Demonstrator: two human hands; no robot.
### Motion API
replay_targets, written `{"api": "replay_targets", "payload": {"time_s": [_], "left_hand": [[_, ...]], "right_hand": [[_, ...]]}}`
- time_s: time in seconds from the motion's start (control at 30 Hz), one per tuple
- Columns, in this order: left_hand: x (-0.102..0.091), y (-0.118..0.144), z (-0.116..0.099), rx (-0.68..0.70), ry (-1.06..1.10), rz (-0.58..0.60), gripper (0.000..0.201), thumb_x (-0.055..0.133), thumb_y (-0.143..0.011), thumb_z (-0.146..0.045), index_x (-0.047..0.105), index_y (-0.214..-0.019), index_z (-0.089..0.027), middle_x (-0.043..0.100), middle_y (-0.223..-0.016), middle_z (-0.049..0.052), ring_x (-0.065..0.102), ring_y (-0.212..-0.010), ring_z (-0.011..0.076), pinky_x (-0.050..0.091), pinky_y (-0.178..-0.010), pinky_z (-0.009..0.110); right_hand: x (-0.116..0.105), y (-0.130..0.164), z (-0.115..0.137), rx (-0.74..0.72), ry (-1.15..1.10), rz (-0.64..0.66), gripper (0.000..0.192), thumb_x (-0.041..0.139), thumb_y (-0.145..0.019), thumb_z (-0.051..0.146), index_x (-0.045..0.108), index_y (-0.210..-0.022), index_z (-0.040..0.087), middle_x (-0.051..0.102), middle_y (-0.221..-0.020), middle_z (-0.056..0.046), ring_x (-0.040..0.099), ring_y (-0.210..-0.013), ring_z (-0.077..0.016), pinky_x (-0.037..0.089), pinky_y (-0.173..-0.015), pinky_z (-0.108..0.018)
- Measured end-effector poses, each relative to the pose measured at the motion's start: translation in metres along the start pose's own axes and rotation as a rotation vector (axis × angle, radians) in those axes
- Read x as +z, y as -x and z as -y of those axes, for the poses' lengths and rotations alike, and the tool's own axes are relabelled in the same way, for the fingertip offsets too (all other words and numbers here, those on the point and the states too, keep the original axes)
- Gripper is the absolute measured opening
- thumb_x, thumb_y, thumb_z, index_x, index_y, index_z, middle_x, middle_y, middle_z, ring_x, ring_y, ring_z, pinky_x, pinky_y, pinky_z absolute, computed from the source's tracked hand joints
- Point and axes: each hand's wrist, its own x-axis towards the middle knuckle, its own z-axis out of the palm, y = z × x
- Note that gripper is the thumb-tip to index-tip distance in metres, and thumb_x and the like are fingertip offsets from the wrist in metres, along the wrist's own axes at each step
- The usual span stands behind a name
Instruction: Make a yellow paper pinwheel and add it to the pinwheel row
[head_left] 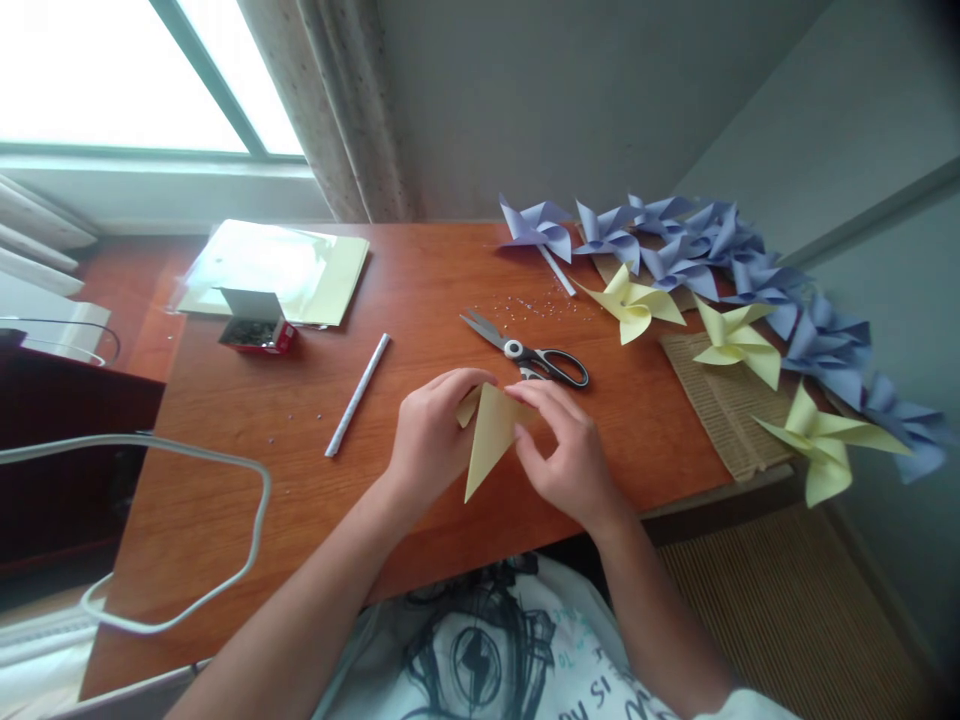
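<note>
Both forearms reached forward from the lower edge of the view and converged near the middle. The left hand (429,432) was curled, knuckles up, with its fingers bent inward toward the other hand. The right hand (568,452) lay palm down, fingers stretched leftward and pinched together. The fingertips of both hands nearly met.

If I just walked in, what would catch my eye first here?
Most likely the row of paper pinwheels along the table's right edge: purple pinwheels at the back, yellow pinwheels in front of them. Next, at the centre, the left hand and right hand hold a folded yellow paper between them, with scissors lying just behind on the wooden table.
</note>
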Motion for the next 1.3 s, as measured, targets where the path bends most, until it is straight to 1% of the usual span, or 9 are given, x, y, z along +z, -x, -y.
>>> {"api": "replay_targets", "payload": {"time_s": [0.17,0.27,0.33,0.43,0.57,0.67,0.8,1.0,1.3], "left_hand": [[-0.005,-0.002,-0.001,-0.083,0.123,-0.003,0.013,0.062,-0.083,-0.019,0.071,-0.091,-0.019,0.074,-0.083,0.003,0.067,-0.075,0.0177,0.048,-0.07,0.026],[-0.005,-0.003,-0.001,-0.148,0.244,-0.003,0.012,0.064,-0.082,-0.021,0.073,-0.09,-0.019,0.073,-0.081,0.003,0.066,-0.075,0.0181,0.049,-0.069,0.026],[-0.004,-0.003,-0.001,-0.186,0.295,-0.005,0.011,0.064,-0.084,-0.024,0.072,-0.088,-0.018,0.072,-0.08,0.003,0.064,-0.075,0.0182,0.049,-0.068,0.026],[-0.002,-0.003,0.0,-0.238,0.356,0.019,0.015,0.066,-0.087,-0.032,0.071,-0.086,-0.018,0.068,-0.077,0.003,0.06,-0.072,0.0172,0.047,-0.063,0.025],[-0.003,-0.004,-0.003,-0.341,0.549,0.093,0.025,0.07,-0.086,-0.043,0.072,-0.083,-0.018,0.068,-0.075,0.003,0.057,-0.066,0.0164,0.043,-0.056,0.024],[-0.006,-0.006,-0.007,-0.432,0.691,0.138,0.027,0.075,-0.083,-0.044,0.073,-0.079,-0.018,0.069,-0.073,0.003,0.057,-0.063,0.0149,0.041,-0.054,0.023],[-0.01,-0.006,-0.009,-0.486,0.801,0.201,0.024,0.078,-0.081,-0.042,0.074,-0.079,-0.018,0.07,-0.074,0.001,0.059,-0.063,0.0132,0.043,-0.056,0.022],[-0.01,-0.004,-0.01,-0.458,0.846,0.283,0.02,0.08,-0.08,-0.038,0.077,-0.083,-0.018,0.074,-0.079,0.004,0.064,-0.068,0.0154,0.05,-0.063,0.025],[-0.007,-0.006,-0.003,-0.47,0.765,0.095,0.021,0.082,-0.078,-0.037,0.076,-0.084,-0.018,0.076,-0.082,0.004,0.066,-0.071,0.0164,0.051,-0.064,0.025]], "right_hand": [[-0.007,0.004,0.0,-0.091,0.043,0.064,0.062,0.061,-0.085,0.01,0.052,-0.144,0.028,0.061,-0.139,-0.009,0.055,-0.133,-0.0288,0.044,-0.115,-0.05],[-0.01,0.006,-0.002,-0.072,0.001,0.034,0.052,0.062,-0.089,0.014,0.057,-0.138,0.03,0.064,-0.136,-0.008,0.058,-0.129,-0.0278,0.047,-0.112,-0.048],[-0.012,0.006,-0.003,-0.037,-0.032,-0.006,0.036,0.06,-0.093,0.018,0.065,-0.127,0.029,0.069,-0.127,-0.007,0.063,-0.121,-0.0265,0.05,-0.107,-0.044],[-0.015,0.006,-0.003,0.095,-0.088,-0.074,0.016,0.058,-0.097,0.025,0.074,-0.101,0.025,0.075,-0.104,-0.005,0.069,-0.099,-0.0237,0.055,-0.09,-0.037],[-0.016,0.005,-0.005,0.369,-0.322,-0.121,0.024,0.064,-0.094,0.041,0.074,-0.083,0.023,0.073,-0.079,-0.002,0.067,-0.074,-0.0212,0.054,-0.067,-0.031],[-0.016,0.005,-0.007,0.508,-0.566,-0.135,0.025,0.072,-0.087,0.047,0.076,-0.084,0.022,0.076,-0.078,-0.002,0.07,-0.074,-0.0231,0.056,-0.066,-0.032],[-0.016,0.004,-0.011,0.597,-0.81,-0.118,0.022,0.078,-0.083,0.044,0.077,-0.087,0.022,0.079,-0.08,-0.003,0.073,-0.074,-0.0243,0.059,-0.068,-0.036],[-0.018,0.001,-0.011,0.666,-0.882,-0.145,0.027,0.078,-0.081,0.049,0.073,-0.08,0.022,0.079,-0.079,-0.004,0.076,-0.079,-0.026,0.062,-0.07,-0.038],[-0.029,0.005,-0.02,0.574,-0.746,-0.024,0.021,0.077,-0.083,0.043,0.078,-0.087,0.023,0.077,-0.079,-0.002,0.07,-0.073,-0.0198,0.056,-0.065,-0.03]]}}
